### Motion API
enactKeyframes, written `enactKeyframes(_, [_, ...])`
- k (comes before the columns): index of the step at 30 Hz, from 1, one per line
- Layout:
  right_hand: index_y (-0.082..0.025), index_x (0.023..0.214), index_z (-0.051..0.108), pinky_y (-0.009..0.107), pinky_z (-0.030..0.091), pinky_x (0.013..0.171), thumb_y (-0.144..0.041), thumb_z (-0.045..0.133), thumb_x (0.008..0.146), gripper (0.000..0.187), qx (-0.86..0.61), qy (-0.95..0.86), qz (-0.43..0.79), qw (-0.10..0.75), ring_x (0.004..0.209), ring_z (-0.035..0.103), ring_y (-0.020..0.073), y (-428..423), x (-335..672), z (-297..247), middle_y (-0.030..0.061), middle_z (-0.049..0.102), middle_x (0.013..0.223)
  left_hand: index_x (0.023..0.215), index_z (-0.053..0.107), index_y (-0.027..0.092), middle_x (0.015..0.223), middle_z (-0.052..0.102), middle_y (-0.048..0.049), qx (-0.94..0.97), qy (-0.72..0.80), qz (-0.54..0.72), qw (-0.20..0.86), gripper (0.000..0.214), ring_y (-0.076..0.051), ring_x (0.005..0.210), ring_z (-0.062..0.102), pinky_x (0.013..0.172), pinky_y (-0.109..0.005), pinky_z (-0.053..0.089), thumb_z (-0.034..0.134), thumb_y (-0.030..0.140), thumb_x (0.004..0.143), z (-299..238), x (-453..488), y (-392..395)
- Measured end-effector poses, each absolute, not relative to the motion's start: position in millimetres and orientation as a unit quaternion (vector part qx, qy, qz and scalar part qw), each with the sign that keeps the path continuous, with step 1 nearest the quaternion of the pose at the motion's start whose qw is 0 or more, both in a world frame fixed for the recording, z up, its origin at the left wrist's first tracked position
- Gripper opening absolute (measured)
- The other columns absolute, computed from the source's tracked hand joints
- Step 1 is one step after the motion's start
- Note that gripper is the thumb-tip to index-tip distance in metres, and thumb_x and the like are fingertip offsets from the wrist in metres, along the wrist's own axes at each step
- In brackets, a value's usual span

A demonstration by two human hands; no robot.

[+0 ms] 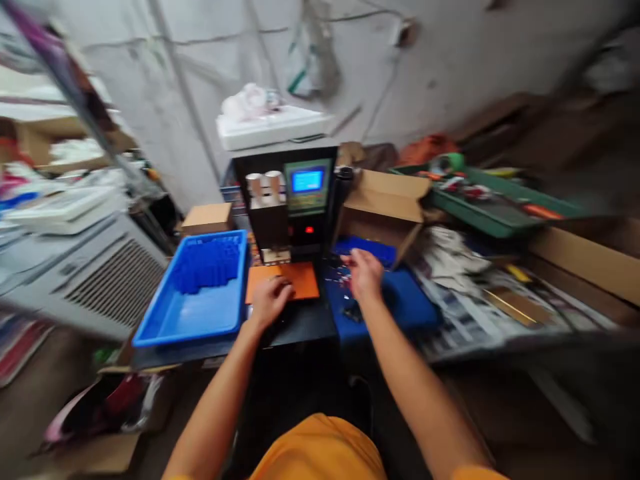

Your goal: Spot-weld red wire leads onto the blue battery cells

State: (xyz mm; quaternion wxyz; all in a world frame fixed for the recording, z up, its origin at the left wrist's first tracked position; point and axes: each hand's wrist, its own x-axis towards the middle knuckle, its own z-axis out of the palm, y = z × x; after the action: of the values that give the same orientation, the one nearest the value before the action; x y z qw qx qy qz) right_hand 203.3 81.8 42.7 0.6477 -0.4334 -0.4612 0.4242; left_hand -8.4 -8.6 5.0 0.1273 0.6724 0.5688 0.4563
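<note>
A black machine (295, 200) with a lit blue screen (307, 181) stands at the middle of the bench. An orange pad (300, 279) lies on its base. My left hand (270, 300) rests at the pad's near left edge, fingers curled; motion blur hides whether it holds anything. My right hand (364, 273) hovers over a blue mat (405, 303) strewn with small dark parts, fingers bent downward and smeared by blur.
A blue plastic bin (200, 293) sits left of the machine. An open cardboard box (385, 200) stands behind the right hand. A green tray (490, 200) with tools, papers and cardboard lie at right. A grey vented unit (95, 273) is at left. Another box sits on the floor.
</note>
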Motion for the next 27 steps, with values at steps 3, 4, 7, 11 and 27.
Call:
enactKeyframes(3, [-0.019,0.079,0.059,0.031,0.056,0.076,-0.051,0.071,0.074,0.034,-0.404,-0.399,0.481,0.668,0.068,0.065,0.0144,71,219,41,-0.0021,0.06,0.067,0.101,0.07,0.016,0.094,0.073,-0.0082,0.627,0.565,0.503,0.185,0.032,-0.019,0.085,0.069,0.079,-0.033,0.054,0.058,0.043,0.088,-5,-6,-8])
enactKeyframes(4, [-0.02,0.077,0.057,0.03,0.055,0.077,-0.05,0.072,0.073,0.034,-0.389,-0.392,0.496,0.67,0.067,0.065,0.0138,69,213,41,-0.0028,0.059,0.066,0.101,0.07,0.016,0.095,0.074,-0.0085,0.611,0.566,0.515,0.201,0.035,-0.019,0.085,0.069,0.079,-0.033,0.055,0.059,0.045,0.087,-5,-4,-10])
enactKeyframes(7, [-0.021,0.075,0.056,0.03,0.055,0.079,-0.048,0.075,0.07,0.034,-0.362,-0.381,0.532,0.664,0.066,0.063,0.0128,62,189,44,-0.0037,0.058,0.064,0.1,0.071,0.016,0.097,0.074,-0.0095,0.573,0.565,0.546,0.231,0.04,-0.021,0.086,0.07,0.079,-0.034,0.057,0.06,0.05,0.085,1,7,-21])
enactKeyframes(11, [-0.021,0.075,0.057,0.029,0.055,0.078,-0.047,0.076,0.069,0.033,-0.347,-0.382,0.56,0.647,0.066,0.062,0.0124,53,174,46,-0.0034,0.059,0.065,0.095,0.073,0.016,0.093,0.075,-0.0094,0.536,0.559,0.574,0.265,0.042,-0.021,0.085,0.07,0.079,-0.035,0.058,0.065,0.054,0.079,17,26,-24])
enactKeyframes(27, [-0.02,0.08,0.06,0.027,0.049,0.071,-0.049,0.07,0.075,0.031,-0.345,-0.478,0.571,0.571,0.069,0.059,0.0143,40,148,33,-0.0013,0.061,0.071,0.078,0.066,0.015,0.07,0.065,-0.0009,0.474,0.512,0.585,0.413,0.033,-0.011,0.063,0.057,0.063,-0.024,0.048,0.07,0.047,0.075,27,24,-9])
